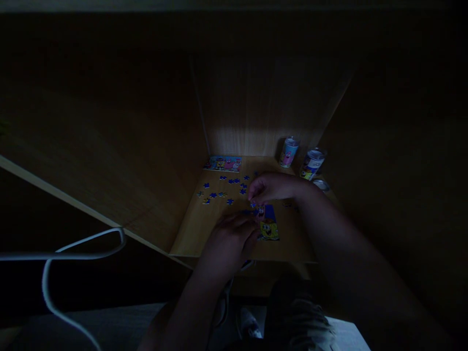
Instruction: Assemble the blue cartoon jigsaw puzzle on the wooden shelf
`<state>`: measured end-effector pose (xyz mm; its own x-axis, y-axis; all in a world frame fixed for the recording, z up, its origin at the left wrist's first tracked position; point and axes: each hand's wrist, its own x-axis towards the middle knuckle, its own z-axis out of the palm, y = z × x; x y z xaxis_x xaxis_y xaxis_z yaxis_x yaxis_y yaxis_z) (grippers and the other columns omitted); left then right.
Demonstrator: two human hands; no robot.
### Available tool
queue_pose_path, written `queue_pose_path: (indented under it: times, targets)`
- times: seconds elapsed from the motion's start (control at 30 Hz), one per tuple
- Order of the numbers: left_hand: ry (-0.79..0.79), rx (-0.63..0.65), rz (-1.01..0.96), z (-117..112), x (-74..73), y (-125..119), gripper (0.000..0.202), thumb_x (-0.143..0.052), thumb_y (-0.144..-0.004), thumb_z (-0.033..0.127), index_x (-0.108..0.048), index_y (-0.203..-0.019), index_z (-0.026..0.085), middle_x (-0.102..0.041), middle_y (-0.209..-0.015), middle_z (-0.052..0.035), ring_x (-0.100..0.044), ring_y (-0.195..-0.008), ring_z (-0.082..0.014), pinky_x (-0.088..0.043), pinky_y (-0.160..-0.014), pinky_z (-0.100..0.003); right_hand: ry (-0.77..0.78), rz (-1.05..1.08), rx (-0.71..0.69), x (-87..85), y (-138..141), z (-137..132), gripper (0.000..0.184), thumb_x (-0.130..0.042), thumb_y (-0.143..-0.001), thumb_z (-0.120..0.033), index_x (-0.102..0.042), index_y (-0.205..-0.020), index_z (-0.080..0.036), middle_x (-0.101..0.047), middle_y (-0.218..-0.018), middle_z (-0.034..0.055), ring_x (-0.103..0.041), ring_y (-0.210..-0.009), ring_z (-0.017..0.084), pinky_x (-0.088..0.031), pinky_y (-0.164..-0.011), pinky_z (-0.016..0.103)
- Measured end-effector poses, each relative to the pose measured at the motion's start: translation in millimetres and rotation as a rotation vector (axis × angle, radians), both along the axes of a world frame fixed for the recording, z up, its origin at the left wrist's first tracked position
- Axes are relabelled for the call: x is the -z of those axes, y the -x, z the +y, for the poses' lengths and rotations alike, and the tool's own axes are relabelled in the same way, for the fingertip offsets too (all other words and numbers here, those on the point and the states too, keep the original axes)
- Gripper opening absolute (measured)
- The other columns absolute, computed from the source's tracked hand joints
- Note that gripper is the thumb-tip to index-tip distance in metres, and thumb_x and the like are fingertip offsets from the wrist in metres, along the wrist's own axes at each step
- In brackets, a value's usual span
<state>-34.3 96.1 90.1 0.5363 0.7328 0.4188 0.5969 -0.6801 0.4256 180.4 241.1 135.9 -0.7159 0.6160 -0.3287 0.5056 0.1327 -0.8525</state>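
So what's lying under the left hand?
The assembled puzzle section shows beside the left hand, on the wooden desk. Whatever lies under the palm is covered.

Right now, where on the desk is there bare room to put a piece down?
The front left of the desk is bare, between the loose pieces and the left hand. A narrow strip right of the assembled part also looks bare. Crowded: under the right hand and around the cans.

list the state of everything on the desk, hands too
puzzle: partly joined, flat
loose pieces: scattered, unjoined
blue tin: upright
white tin: upright
lid: lying flat by the white tin
left hand: resting at the puzzle's edge
right hand: fingertips pinched over the puzzle, contents unclear
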Motion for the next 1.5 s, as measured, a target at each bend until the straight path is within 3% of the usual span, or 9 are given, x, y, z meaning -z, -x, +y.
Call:
queue_pose_path:
  times: [0.33, 1.0, 1.23, 1.5]
  targets:
    - [-0.017, -0.003, 0.014, -1, -2.9, 1, 0.018, -0.063, -0.104, 0.018, -0.075, -0.116, 0.023, -0.079, -0.12, -0.0064, -0.073, -0.112, -0.026, -0.057, -0.104, -0.048, -0.011, -0.005, -0.012, 12.4, 10, -1, 0.02, -0.085, -0.075, -0.027, -0.074, -0.091, -0.02, -0.078, -0.079, -0.0015, -0.071, -0.068, 0.015, -0.053, -0.065, 0.027]
    - [-0.025, -0.011, 0.029, -2, -2.4, 0, 0.02, -0.063, -0.105, 0.019, -0.074, -0.121, 0.023, -0.078, -0.124, -0.0061, -0.071, -0.114, -0.026, -0.055, -0.104, -0.049, -0.105, -0.051, 0.002, 8.7, 10, -4, 0.013, -0.081, -0.078, -0.025, -0.073, -0.087, -0.02, -0.073, -0.076, -0.0023, -0.064, -0.066, 0.013, -0.05, -0.062, 0.026]
    - [-0.006, -0.019, 0.045, -2, -3.9, -1, 0.017, -0.061, -0.105, 0.02, -0.074, -0.117, 0.023, -0.078, -0.122, -0.0063, -0.072, -0.111, -0.026, -0.056, -0.102, -0.049, -0.232, -0.084, -0.013, 10.2, 10, -2, 0.014, -0.083, -0.076, -0.027, -0.076, -0.086, -0.02, -0.075, -0.082, -0.0006, -0.067, -0.074, 0.015, -0.049, -0.068, 0.026]
    - [-0.018, -0.027, 0.057, -2, -3.0, -1, 0.017, -0.063, -0.104, 0.019, -0.074, -0.117, 0.024, -0.078, -0.117, -0.0063, -0.072, -0.109, -0.0261, -0.057, -0.101, -0.049, -0.25, -0.1, -0.018, 13.5, 12, -2, 0.017, -0.081, -0.08, -0.024, -0.072, -0.094, -0.02, -0.07, -0.081, -0.0011, -0.062, -0.071, 0.013, -0.045, -0.064, 0.025]
